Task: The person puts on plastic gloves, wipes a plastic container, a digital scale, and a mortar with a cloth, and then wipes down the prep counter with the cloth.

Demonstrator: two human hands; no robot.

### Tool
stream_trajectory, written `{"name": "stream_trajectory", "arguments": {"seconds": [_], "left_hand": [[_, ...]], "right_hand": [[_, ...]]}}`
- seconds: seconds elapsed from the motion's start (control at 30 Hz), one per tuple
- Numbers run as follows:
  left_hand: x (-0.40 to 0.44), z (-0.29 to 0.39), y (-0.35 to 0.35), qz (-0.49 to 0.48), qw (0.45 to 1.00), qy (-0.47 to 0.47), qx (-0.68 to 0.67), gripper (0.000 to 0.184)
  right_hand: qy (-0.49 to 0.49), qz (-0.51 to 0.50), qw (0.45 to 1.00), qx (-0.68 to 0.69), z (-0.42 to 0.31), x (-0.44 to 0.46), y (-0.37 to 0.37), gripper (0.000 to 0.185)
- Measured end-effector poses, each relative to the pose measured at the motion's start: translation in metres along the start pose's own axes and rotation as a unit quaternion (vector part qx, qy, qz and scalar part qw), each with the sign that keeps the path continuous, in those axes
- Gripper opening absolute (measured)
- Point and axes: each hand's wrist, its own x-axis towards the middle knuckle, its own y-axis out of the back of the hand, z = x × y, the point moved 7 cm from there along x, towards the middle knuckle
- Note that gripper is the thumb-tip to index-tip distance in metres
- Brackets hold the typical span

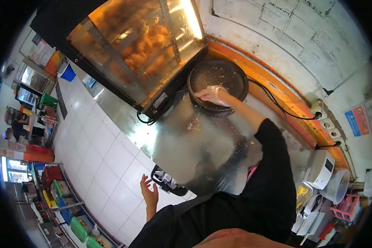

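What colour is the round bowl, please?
The bowl is dark greyish brown, seen in the head view.

Display cabinet (pixel 111 52): lit orange, golden food (pixel 146 45) inside
White device (pixel 320 169): beside clear tub (pixel 336 187)
Pink basket (pixel 346 208): 1, near clear tub

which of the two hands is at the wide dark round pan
The right hand, at the wide, dark, round pan on the shiny grey metal counter; the left hand is well apart from it, seen against the white floor tiles.
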Motion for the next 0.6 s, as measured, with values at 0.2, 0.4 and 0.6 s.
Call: {"name": "stream_trajectory", "arguments": {"seconds": [0.2,0.4,0.6], "left_hand": [[-0.025,-0.018,0.016,0.002,0.996,0.079,0.033,0.067],[-0.024,-0.015,0.018,0.013,0.997,0.07,0.028,0.065],[-0.025,-0.017,0.015,-0.005,0.998,0.056,0.032,0.065]], "right_hand": [[-0.185,0.24,0.942,-0.141,0.064,-0.024,0.093,0.047],[0.003,0.247,0.944,-0.218,0.028,0.038,0.051,0.041],[0.327,0.131,0.901,-0.252,0.021,-0.02,0.001,0.043]]}}
